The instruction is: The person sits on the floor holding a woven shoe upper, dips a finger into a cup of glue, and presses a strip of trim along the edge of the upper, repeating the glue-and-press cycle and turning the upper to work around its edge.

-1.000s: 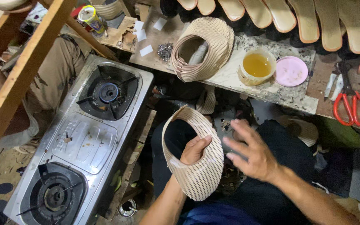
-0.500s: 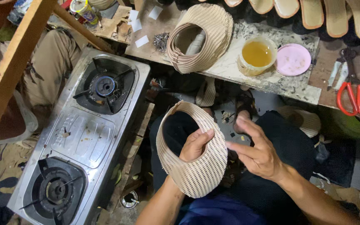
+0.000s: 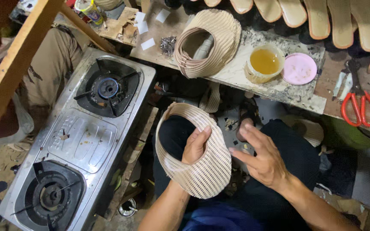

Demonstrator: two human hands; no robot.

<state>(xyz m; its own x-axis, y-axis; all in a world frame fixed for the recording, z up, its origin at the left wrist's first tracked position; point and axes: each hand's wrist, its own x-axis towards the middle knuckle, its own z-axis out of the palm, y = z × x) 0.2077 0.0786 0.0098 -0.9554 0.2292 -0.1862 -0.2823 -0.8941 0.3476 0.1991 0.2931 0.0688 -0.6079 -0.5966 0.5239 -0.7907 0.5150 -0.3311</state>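
Fingers of the left hand (image 3: 195,145) clamp the beige ribbed band (image 3: 193,154) over the lap, thumb on its outer face; right hand (image 3: 264,158) hovers beside it, fingers spread. Band looks light, soft and floppy (best pinched along one edge). On the counter (image 3: 279,87), an open tub (image 3: 265,63) holds amber liquid; its pink lid (image 3: 299,68) lies alongside.

Single head-worn view, looking steeply down over the person's lap.

The camera sits close above the left hand (image 3: 196,145) and right hand (image 3: 265,160), facing forward and down. The cluttered wooden workbench (image 3: 279,87) crosses the top of the frame, farther off; the steel two-burner gas stove (image 3: 82,141) runs diagonally down the left side.
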